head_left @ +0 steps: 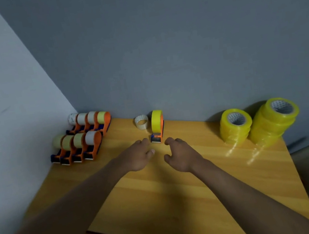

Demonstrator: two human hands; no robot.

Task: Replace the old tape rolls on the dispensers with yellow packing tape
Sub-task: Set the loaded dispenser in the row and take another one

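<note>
1. Crowding the table's (161, 187) far-left corner, two rows of orange dispensers (81, 141) stand.
2. Left hand (137, 156) and right hand (180, 153), loosely curled and holding nothing, flank a lone dispenser (157, 134).
3. Its yellow roll (156, 121) stands on edge, cutter end toward the person; an old roll (141, 121) lies just left.
4. Yellow tape stacks (258, 122) stand right.

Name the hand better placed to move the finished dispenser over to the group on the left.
Left hand, by a small margin: it sits just beside the dispenser on the side facing the grouped dispensers. Both hands are empty.
</note>
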